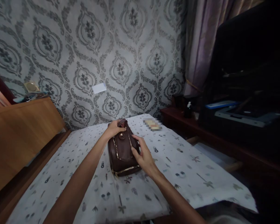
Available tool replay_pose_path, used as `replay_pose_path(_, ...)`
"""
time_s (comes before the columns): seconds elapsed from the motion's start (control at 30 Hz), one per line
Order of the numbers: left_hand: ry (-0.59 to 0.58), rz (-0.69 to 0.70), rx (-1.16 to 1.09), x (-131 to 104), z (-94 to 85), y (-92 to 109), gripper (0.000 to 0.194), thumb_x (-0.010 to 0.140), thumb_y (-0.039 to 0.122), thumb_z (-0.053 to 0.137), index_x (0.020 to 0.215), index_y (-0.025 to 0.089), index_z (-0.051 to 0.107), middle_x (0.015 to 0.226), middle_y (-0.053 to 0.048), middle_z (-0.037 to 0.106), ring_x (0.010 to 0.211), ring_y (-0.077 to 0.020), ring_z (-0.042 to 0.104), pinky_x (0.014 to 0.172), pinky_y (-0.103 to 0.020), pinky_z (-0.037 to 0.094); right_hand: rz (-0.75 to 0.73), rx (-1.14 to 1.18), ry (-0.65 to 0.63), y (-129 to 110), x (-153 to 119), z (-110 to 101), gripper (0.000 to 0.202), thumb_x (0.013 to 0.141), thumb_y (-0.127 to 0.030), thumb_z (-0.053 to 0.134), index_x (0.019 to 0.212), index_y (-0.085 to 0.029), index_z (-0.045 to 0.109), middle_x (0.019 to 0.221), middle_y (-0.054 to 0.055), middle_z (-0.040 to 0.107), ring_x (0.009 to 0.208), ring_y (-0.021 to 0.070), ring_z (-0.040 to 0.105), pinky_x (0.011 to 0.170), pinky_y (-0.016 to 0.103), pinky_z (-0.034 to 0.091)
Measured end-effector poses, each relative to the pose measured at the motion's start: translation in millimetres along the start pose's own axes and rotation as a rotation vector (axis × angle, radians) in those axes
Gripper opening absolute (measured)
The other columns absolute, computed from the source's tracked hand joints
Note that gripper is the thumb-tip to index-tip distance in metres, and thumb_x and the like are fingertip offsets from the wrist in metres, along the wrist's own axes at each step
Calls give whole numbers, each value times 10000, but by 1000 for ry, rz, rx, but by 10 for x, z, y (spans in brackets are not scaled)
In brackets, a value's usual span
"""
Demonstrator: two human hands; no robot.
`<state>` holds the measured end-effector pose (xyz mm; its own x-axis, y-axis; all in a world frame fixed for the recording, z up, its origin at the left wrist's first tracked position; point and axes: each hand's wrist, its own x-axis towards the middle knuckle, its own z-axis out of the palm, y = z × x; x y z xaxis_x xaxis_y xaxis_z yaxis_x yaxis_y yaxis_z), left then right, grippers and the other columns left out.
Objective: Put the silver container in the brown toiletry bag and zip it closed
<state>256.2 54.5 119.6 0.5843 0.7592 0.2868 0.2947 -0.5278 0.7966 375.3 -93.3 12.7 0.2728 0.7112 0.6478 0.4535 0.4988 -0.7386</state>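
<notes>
- Brown, leather-looking bag [123,151] with gold-coloured zips, resting on a white cloth [182,177] printed with small leaves, palm trees and sunglasses; it sits near the centre of the view, between a person's two bare hands.
- The left hand [114,128] is at the far, upper end of the bag, just beside the short handle [123,122]. Its thumb lies across the upper front, above a round gold stud [121,135]; the other fingers are largely hidden, so I cannot tell how firmly this grip is closed.
- The right hand [143,155] is at the bag's right side, lower than the left. Its grip is partly open, thumb and forefinger spread apart, both tips at the zipped edge of the front panel; it is not closed around anything visible.
- The bag lies below and to the right of the left grip, and directly to the left of the right grip.
- Beyond the bag, to the right on the same cloth, is a flat item [152,124] blurred into pixels.
- Behind is grey patterned wallpaper [140,59] with a white card [99,88] against it; a wooden panel [25,130] stands at left, a mauve curtain [202,46] at right.
</notes>
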Motion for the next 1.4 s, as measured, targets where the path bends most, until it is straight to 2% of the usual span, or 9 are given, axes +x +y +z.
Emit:
replay_pose_path(0.1,4,12,-12,6,6,-20,156,604,186,726,716,153,623,661,45,603,656,-122,543,652,-229,428,11,16,-23,12,-43,-7,501,902,-269,496,1399,-229,441,1368,105,556,1283,246,530,1078,451,450)
replay_pose_path(0.27,11,9,-39,20,23,-51,118,625,168,700,710,154,620,673,34,617,662,-127,552,688,-242,438,-76,-66,3,-37,-63,17,525,893,-217,478,1417,-214,443,1391,129,538,1332,262,490,1126,487,403)
replay_pose_path(0.47,49,23,-9,-8,15,-86,92,681,195,661,765,156,664,739,8,683,739,-159,603,752,-262,452,37,54,6,36,-71,23,619,840,-216,531,1446,-229,407,1413,111,531,1304,247,522,1112,466,431)
replay_pose_path(0.67,159,19,-155,-58,39,-107,121,735,255,620,765,149,670,765,-15,697,734,-158,602,719,-253,446,56,145,-175,104,37,-92,842,738,-142,564,1523,-247,279,1560,109,374,1433,251,381,1171,499,348)
replay_pose_path(0.8,88,30,-107,-87,28,-69,122,738,266,640,762,148,660,743,-7,677,709,-152,585,705,-250,434,39,155,-207,69,68,-123,878,718,-121,551,1536,-236,253,1584,108,339,1468,252,323,1198,514,293)
replay_pose_path(0.97,46,86,-35,-192,-7,-31,176,782,279,635,872,143,700,866,-40,727,825,-192,635,782,-273,472,129,146,-149,30,33,-96,799,756,-151,528,1514,-220,284,1557,125,381,1450,257,359,1180,526,328)
replay_pose_path(1.07,104,119,-10,-234,14,-34,176,812,249,599,901,152,716,944,-46,745,908,-198,650,853,-271,472,108,109,-133,13,20,-82,772,751,-139,516,1496,-227,333,1541,107,417,1439,248,380,1200,513,301)
replay_pose_path(1.2,192,126,96,-225,73,-34,207,847,180,510,841,158,716,913,-49,749,908,-201,655,876,-282,466,82,70,-141,-3,37,-87,786,718,-120,510,1484,-226,371,1518,95,456,1412,246,422,1189,493,333)
replay_pose_path(1.4,219,148,181,-228,102,-26,212,855,155,500,829,169,710,911,-50,749,915,-209,668,898,-305,477,94,-9,-132,-94,69,-83,838,674,-98,509,1491,-224,368,1500,87,481,1384,251,459,1181,484,347)
